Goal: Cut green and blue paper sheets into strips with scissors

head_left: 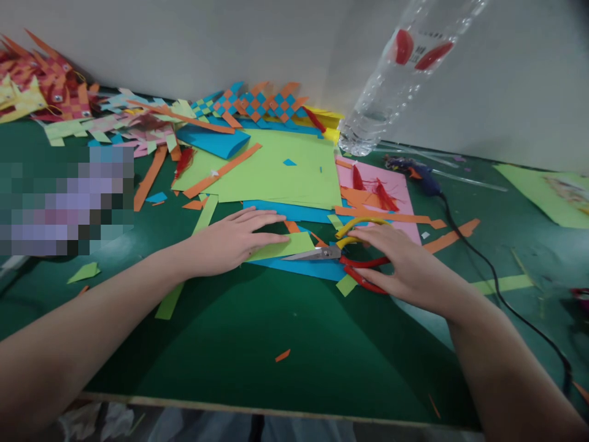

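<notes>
Upper left, woven paper fish (55,86) and checkered mats (257,104) look finished. At centre, the left hand (234,242) presses flat and open on 1 uncut green piece (283,245). The right hand (405,264) rests loosely over the scissors (317,253), not gripping.

a dark green table (294,344) fills most of the view, its top matte and its near edge trimmed with a pale strip (276,410). just behind the table's far edge rises a plain grey-white wall (184,43), bare and evenly lit. the light on the table is soft. below the table's near edge, only a blurred pale sliver shows.
</notes>
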A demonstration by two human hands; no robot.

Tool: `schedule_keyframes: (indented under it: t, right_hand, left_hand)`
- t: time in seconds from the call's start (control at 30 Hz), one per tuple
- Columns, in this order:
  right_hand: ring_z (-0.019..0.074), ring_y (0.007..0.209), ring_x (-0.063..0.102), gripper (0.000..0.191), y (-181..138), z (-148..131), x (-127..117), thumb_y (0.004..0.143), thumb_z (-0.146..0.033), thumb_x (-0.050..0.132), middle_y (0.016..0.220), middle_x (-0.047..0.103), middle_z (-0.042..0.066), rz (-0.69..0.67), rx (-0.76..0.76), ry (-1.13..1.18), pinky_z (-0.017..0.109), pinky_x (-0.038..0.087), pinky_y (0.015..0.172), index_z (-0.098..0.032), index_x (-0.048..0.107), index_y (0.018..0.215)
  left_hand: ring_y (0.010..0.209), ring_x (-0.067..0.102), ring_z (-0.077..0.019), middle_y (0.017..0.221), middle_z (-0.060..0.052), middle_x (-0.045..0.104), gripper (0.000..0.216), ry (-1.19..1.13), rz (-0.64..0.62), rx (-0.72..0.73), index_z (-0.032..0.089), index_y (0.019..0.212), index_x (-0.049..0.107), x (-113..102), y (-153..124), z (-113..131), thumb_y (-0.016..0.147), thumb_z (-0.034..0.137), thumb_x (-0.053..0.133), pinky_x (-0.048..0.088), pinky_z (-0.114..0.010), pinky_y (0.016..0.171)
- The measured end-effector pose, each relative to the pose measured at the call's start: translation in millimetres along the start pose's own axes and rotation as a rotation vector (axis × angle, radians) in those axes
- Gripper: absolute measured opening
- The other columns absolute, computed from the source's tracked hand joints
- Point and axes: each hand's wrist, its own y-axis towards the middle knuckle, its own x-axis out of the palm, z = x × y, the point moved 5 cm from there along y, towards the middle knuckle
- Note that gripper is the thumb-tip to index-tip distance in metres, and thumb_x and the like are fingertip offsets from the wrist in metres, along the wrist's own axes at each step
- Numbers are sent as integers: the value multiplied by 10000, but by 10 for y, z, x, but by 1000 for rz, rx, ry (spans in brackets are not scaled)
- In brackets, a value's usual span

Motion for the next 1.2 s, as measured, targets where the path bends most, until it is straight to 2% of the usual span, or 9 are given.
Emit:
schedule_keyframes:
  t: [0.17, 0.33, 0.57, 0.87, 1.03, 1.2]
  right_hand:
    - [329, 1210, 657, 402, -25, 36, -9, 930, -395, 580, 1299, 692, 122, -4, -19, -11, 520, 556, 985, -244, 594, 1303]
    - [337, 1224, 646, 411, -46, 88, -10, 905, -396, 599, 1303, 699, 93, -3, -5, -28, 541, 530, 1003, -284, 613, 1299]
    - [338, 1174, 671, 389, 17, -36, 24, 893, -453, 625, 1217, 739, 107, 3, -16, -46, 528, 520, 996, -251, 649, 1224]
    - [329, 1185, 661, 410, -19, 6, 5, 895, -425, 620, 1272, 718, 98, -14, -16, -50, 529, 508, 1002, -265, 630, 1272]
    - [330, 1110, 694, 392, 11, -77, 43, 877, -456, 642, 1185, 751, 92, -7, -20, -54, 561, 470, 1040, -266, 661, 1219]
    - [333, 1172, 668, 402, 6, -81, 41, 903, -442, 624, 1219, 734, 115, -20, -44, -41, 539, 477, 1035, -237, 647, 1247]
  left_hand:
    - [1550, 264, -257, 1670, -63, 309, 535, -13, -8, -35, 283, 1484, 517, -16, -4, 5, 1013, 87, 355, 242, -482, 1261]
    - [1548, 273, -236, 1666, -52, 320, 551, -18, -19, -33, 284, 1487, 510, -12, 0, 5, 1010, 77, 326, 218, -478, 1270]
    - [1533, 296, -248, 1652, -49, 346, 546, -30, -1, -41, 293, 1480, 528, -10, 7, 0, 1010, 87, 340, 244, -480, 1261]
    - [1537, 296, -242, 1663, -36, 328, 533, -50, -4, -48, 300, 1471, 533, -29, 9, 11, 1018, 101, 333, 233, -483, 1268]
    - [1544, 282, -238, 1661, -41, 331, 545, -35, -5, -39, 300, 1481, 520, -17, 5, 7, 1013, 93, 331, 223, -483, 1269]
    - [1546, 277, -230, 1668, -49, 313, 560, -18, -20, -38, 298, 1492, 500, -16, 4, 12, 1009, 78, 320, 221, -489, 1267]
